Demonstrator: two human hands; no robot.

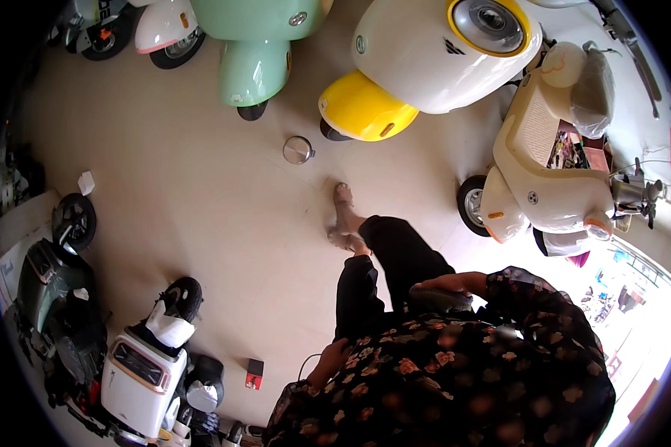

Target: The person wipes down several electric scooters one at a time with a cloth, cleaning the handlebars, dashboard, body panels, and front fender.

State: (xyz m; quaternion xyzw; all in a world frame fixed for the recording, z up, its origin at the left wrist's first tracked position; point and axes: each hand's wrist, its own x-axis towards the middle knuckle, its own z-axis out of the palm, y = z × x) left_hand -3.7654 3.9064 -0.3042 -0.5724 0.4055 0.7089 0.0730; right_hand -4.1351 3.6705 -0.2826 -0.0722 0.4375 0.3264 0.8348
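Observation:
I look down on my own floral shirt (455, 387), black trousers (395, 253) and sandalled feet (344, 220) on a pale tiled floor. My right hand (455, 283) lies over a dark rounded object (440, 299) at waist height, with the fingers wrapped over its top. My left hand (328, 363) hangs beside my hip with the fingers curled. A thin white cord (304, 365) loops next to it, but whether the hand grips the cord is unclear.
Electric scooters ring the floor: a white-and-yellow one (425, 59) and a green one (257, 52) ahead, a cream one (548, 171) at right, white (138, 376) and dark (56, 298) ones at left. A round metal lid (297, 150) and a small red-black box (254, 373) lie on the floor.

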